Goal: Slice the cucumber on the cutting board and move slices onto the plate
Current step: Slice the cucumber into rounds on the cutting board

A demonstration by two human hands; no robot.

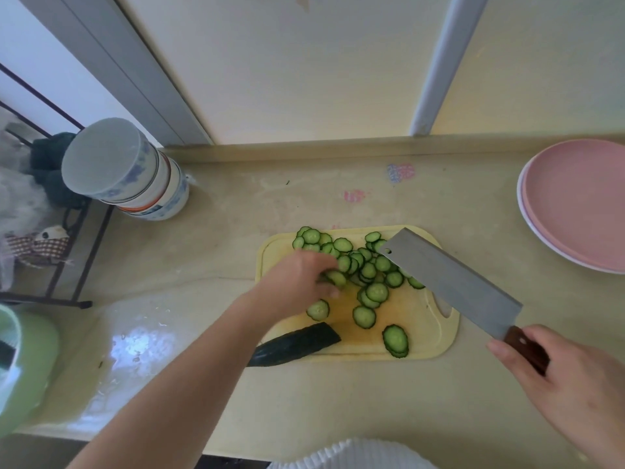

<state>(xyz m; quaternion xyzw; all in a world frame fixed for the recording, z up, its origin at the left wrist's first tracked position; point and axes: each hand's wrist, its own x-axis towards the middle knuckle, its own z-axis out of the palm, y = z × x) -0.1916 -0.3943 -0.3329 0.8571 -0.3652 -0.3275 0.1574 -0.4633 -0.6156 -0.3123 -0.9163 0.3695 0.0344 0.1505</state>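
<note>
Fingertips (333, 282) of the left hand (301, 279) curl down into the heap of cucumber slices (358, 265) on the far part of the yellow cutting board (426, 336), pinching or raking a few together; whether any are actually lifted clear cannot be told, since the hand is blurred. That reach probably serves to gather the loose rounds so they can be carried off in a batch rather than one by one. The right hand (554, 374) is wrapped round the dark wooden handle of a cleaver (453, 282), whose broad blade slants above the right side of the board, edge angled toward the slices; held so, it may be meant as a scoop or simply kept out of the working hand's way. An uncut cucumber end (297, 345) lies at the near left edge of the board, partly hanging over onto the counter (338, 401), parked clear of the pile. A few stray slices sit apart nearer the person. The pink plate (581, 204), stacked on a white one, waits well apart at the right edge of the counter and holds no slices in view, so the transfer seems not yet begun. A stack of upturned bowls (135, 177) stands at the far left.
</note>
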